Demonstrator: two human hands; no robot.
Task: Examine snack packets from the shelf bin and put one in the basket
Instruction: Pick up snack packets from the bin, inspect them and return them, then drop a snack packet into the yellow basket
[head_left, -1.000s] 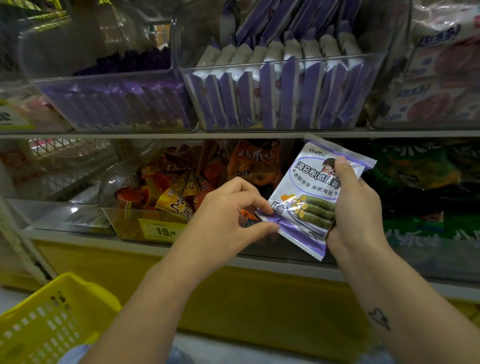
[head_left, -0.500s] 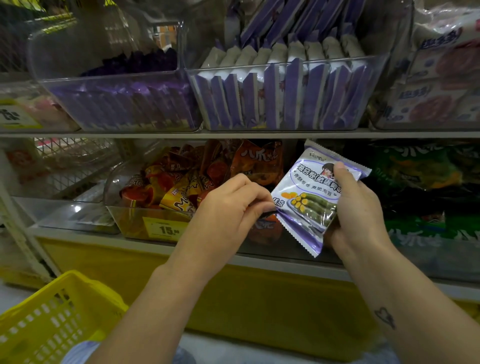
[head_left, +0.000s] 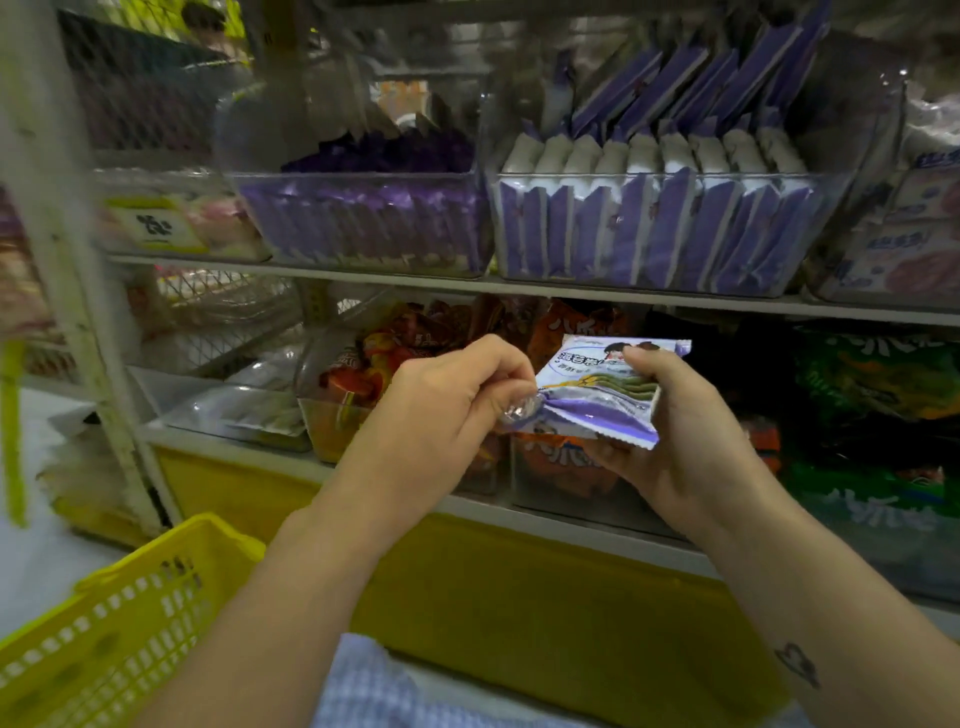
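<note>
A white and purple snack packet is held in front of the lower shelf, tilted nearly flat. My right hand grips its right side, thumb on top. My left hand pinches its crumpled left end. The clear shelf bin on the upper shelf holds several packets of the same purple and white kind, standing upright. The yellow basket is at the lower left, below my left forearm.
A second clear bin of purple packets stands left of the first. Orange-red packets fill a lower bin behind my hands, green packets to the right. A white shelf post rises at the left.
The packet has tilted from upright to nearly flat and dropped a little. My left hand now pinches its left end. The view has swung right, bringing the shelf post and basket further in.
</note>
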